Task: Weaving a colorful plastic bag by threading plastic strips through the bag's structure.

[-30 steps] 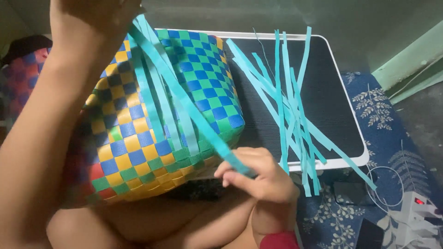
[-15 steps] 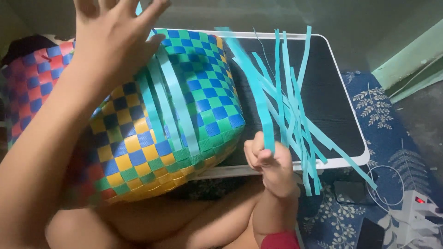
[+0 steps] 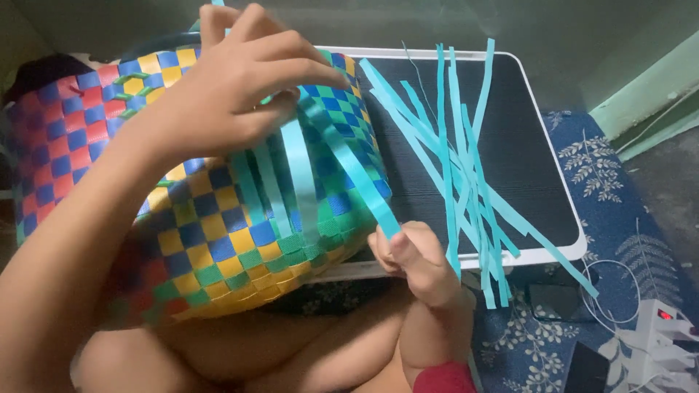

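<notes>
Woven basket (image 3: 218, 233) lies tipped on its side, taking up the 9 o'clock half of view, resting partly on the person's lap and partly against the 9 o'clock edge of the small table (image 3: 510, 167). Checker weave: yellow/blue/green on the near part, red/blue at far 9 o'clock, green/blue toward the table. Several loose turquoise strips (image 3: 298, 175) run over the basket's side, top to bottom.

L hand (image 3: 247, 87) at 12 o'clock rests on the basket's upper part, fingers curled and bunched over the strip tops, pressing them to the weave; exact grip can't tell. Forearm runs down to 7 o'clock across the basket.

R hand (image 3: 419, 262) at 6 o'clock, just off the basket's lower corner, pinches the end of one turquoise strip (image 3: 349, 171) btw thumb and forefinger; other fingers folded. That strip runs diagonally up toward L hand, taut over the weave.

Pile of spare turquoise strips (image 3: 462, 175) lies crisscrossed on the table's dark top, 1–4 o'clock, some ends overhang the near edge, close to R hand. Blue floral cloth (image 3: 604, 182) at 3–5 o'clock beside the table. White power strip (image 3: 666, 338) w/ thin white cable at 5 o'clock corner.
</notes>
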